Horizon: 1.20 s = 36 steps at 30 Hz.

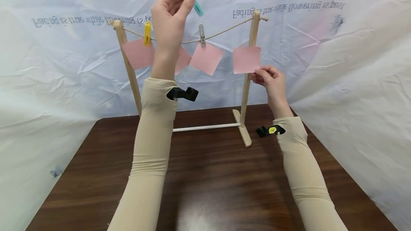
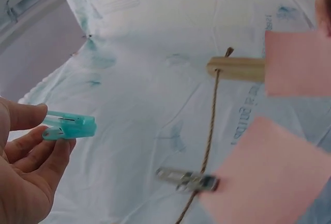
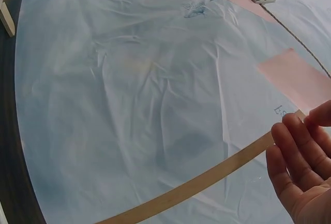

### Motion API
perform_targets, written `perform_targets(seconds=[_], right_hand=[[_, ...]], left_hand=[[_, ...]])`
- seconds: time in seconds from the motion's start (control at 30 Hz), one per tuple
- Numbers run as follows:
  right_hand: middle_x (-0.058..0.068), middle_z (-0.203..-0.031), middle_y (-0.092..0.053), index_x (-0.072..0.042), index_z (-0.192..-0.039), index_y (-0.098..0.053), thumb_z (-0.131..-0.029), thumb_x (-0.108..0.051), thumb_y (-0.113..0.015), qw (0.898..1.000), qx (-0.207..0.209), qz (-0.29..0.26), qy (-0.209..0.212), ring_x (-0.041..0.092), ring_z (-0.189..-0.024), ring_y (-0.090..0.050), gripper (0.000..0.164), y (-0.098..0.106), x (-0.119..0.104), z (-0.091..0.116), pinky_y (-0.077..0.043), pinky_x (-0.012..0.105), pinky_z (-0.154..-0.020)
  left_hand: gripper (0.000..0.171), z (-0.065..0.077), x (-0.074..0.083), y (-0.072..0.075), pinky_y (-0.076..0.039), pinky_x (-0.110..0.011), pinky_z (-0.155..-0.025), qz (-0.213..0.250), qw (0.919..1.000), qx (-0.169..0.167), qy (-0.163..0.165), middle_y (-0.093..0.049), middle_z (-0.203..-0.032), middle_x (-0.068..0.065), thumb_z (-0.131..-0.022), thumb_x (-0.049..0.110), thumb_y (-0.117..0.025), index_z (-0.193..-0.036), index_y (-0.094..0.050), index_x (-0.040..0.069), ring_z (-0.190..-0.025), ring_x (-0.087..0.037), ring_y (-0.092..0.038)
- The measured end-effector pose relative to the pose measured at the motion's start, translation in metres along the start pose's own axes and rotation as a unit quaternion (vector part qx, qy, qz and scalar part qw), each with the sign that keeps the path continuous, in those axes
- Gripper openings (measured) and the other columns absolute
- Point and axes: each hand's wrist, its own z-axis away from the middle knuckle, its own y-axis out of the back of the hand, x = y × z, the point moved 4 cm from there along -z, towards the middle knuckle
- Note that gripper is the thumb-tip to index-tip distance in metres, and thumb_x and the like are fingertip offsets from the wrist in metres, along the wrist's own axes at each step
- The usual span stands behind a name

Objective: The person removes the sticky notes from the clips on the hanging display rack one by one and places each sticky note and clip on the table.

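Teal peg (image 1: 199, 8), upper centre, pinched at one end by left hand (image 1: 170, 13), probably keeping its far end clear. Right hand (image 1: 271, 81), right of centre, pinches rightmost note (image 1: 246, 60) at its lower-right corner, likely leaving its top edge free. Note sits just upper-left of that hand, below and right of the peg, well apart.

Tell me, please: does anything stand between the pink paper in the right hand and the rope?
Nothing visible does. The pink paper in the right hand is below the rope; the gray clip sits farther left.
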Motion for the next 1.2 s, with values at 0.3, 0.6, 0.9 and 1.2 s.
perform_targets(seconds=[0.3,0.6,0.9,1.2], right_hand=[[0.006,-0.081,-0.076,-0.002,-0.090,-0.064,-0.095,-0.002,-0.066,0.999,0.012,-0.038,-0.022,0.018,-0.076,-0.074,0.005,0.007,0.010,0.020,-0.061,0.028,-0.077],[0.010,-0.081,-0.069,0.002,-0.088,-0.064,-0.089,0.012,-0.067,0.992,0.058,-0.108,0.019,0.020,-0.071,-0.071,0.010,0.048,0.001,0.026,-0.060,0.028,-0.069],[0.003,-0.087,-0.056,-0.005,-0.094,-0.068,-0.091,0.008,-0.062,0.994,0.100,-0.042,-0.034,0.011,-0.068,-0.054,0.014,0.065,0.002,0.020,-0.048,0.017,-0.052],[0.004,-0.096,-0.055,-0.007,-0.112,-0.070,-0.087,0.018,-0.060,0.994,0.076,0.000,-0.072,0.014,-0.087,-0.053,0.036,0.079,0.019,0.019,-0.051,0.016,-0.061]], left_hand=[[0.027,0.021,0.048,0.076,-0.052,-0.030,-0.096,0.003,0.9980,0.058,-0.026,-0.069,-0.111,-0.017,-0.089,-0.009,-0.070,-0.115,-0.069,-0.003,-0.099,-0.026,-0.066],[0.030,0.045,0.082,0.184,-0.059,-0.025,-0.073,0.019,0.9836,0.178,-0.025,-0.068,-0.109,-0.019,-0.079,-0.011,-0.080,-0.107,-0.072,-0.003,-0.078,-0.023,-0.064],[0.037,0.070,0.070,0.251,-0.059,-0.022,-0.060,-0.009,0.9740,0.223,0.040,-0.067,-0.114,-0.011,-0.079,-0.006,-0.083,-0.113,-0.070,0.000,-0.074,-0.015,-0.062],[0.044,0.082,0.031,0.274,-0.056,-0.016,-0.062,-0.074,0.9692,0.216,0.093,-0.066,-0.121,-0.007,-0.080,-0.011,-0.079,-0.120,-0.071,0.005,-0.082,-0.013,-0.062]])
